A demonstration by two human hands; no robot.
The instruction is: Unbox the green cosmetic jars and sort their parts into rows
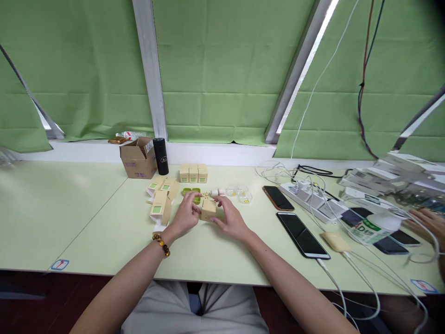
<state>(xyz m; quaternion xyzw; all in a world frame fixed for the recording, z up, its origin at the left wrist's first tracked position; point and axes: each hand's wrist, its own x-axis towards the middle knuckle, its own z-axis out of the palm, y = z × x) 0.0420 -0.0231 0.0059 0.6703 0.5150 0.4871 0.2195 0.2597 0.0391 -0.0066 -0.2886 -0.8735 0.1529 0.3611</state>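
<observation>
A small tan cardboard box (208, 211) stands on the table between my two hands. My left hand (186, 214) is at its left side, fingers curled and fingertips against the box. On the other side, my right hand (232, 219) has its thumb and index finger on the box's right edges. Just behind the hands sits a green contact-lens-like tray (192, 192), partly covered by my left fingers. Small white bottles (218, 192) and clear round cases (239, 192) lie behind my right hand. Flattened, unfolded tan cartons (160, 204) with green labels lie left of my left hand.
Three closed tan boxes (193, 173) stand in a row at the back. Beside them are a black bottle (160, 157) and an open brown carton (138, 160). Phones (302, 235), a power strip (313, 202) and loose cables crowd the right. Another person's hand (429, 223) is at far right.
</observation>
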